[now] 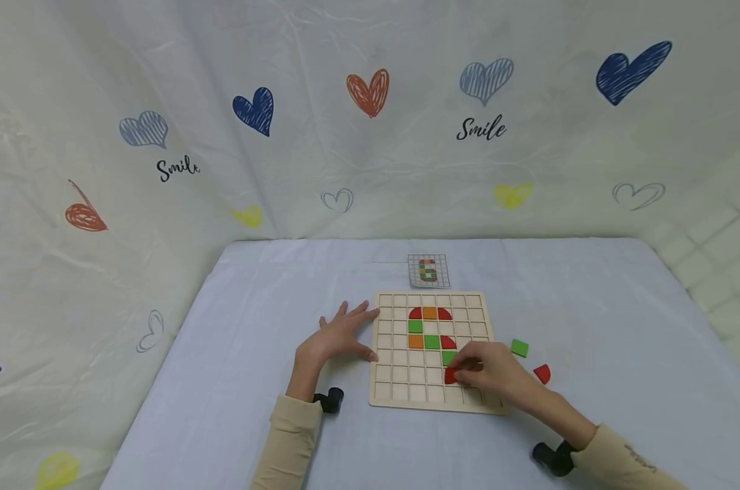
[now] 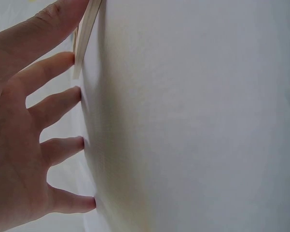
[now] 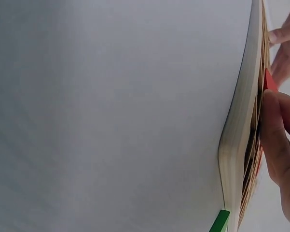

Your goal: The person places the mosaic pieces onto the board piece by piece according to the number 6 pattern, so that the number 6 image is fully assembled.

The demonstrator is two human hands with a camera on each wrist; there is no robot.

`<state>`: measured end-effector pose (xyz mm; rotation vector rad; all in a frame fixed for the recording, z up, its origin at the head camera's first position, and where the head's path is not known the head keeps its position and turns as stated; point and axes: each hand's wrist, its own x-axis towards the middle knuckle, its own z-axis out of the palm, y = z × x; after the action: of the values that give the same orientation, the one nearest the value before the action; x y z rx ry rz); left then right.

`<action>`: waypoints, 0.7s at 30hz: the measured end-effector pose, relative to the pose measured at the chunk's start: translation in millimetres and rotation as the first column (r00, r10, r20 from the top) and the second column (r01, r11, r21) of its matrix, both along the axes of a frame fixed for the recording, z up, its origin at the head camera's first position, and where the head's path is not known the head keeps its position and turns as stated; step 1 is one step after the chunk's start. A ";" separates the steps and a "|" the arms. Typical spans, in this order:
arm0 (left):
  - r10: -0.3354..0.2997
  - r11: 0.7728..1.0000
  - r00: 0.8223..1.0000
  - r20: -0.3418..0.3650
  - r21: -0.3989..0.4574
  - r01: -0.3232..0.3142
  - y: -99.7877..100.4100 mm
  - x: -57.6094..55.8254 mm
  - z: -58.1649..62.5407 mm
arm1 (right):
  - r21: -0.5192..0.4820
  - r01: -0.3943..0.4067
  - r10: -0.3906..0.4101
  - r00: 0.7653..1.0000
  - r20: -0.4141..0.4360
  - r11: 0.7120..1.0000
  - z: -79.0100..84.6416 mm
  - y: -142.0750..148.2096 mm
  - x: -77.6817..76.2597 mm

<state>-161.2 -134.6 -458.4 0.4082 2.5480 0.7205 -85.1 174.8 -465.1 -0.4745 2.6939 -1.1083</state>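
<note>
A wooden grid board (image 1: 400, 393) lies on the table. My left hand (image 1: 335, 337) spreads its fingers at the board's left side, thumb and index finger touching its edge; the left wrist view shows the fingers straight. Over the lower right part of the grid, my right hand (image 1: 495, 367) pinches a red quarter-circle tile (image 1: 450, 376) between thumb and fingers. In the right wrist view this red tile (image 3: 269, 81) stands tilted above the board. Just above it in the grid sits a green square tile (image 1: 448, 358), partly hidden by the fingers. Red, orange and green tiles fill several other cells.
Behind the board lies a small pattern card (image 1: 414, 279) with a coloured figure on a grid. To the right of the board are a loose green square tile (image 1: 519, 348) and a loose red quarter-circle tile (image 1: 542, 373). A white cloth covers the table (image 1: 235, 361).
</note>
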 end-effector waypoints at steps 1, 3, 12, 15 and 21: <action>0.000 1.000 1.000 0.000 0.001 0.000 0.0 0.0 0.1 | 0.002 -0.009 0.009 1.000 -0.008 1.000 -0.1 -0.3 0.2; 0.000 1.000 1.000 0.000 0.003 0.000 0.0 0.0 0.2 | 0.011 -0.021 0.022 1.000 -0.021 1.000 -0.9 -0.8 0.1; 0.001 1.000 1.000 0.001 -0.001 -0.001 0.3 -0.5 0.5 | 0.063 -0.042 0.046 0.997 -0.062 0.997 -1.1 -3.9 -0.3; 0.001 1.000 1.000 0.000 -0.002 -0.001 0.4 -1.0 0.0 | 0.062 -0.039 0.043 0.997 -0.065 0.997 -1.2 -5.2 0.1; 0.002 1.000 1.000 0.000 -0.010 -0.002 0.2 -0.9 -0.9 | 0.055 -0.057 0.060 0.996 -0.059 0.997 -0.5 -5.0 1.1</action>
<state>-162.1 -134.4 -459.3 0.4018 2.5512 0.7078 -84.0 169.8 -465.6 -0.5836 2.7344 -1.0196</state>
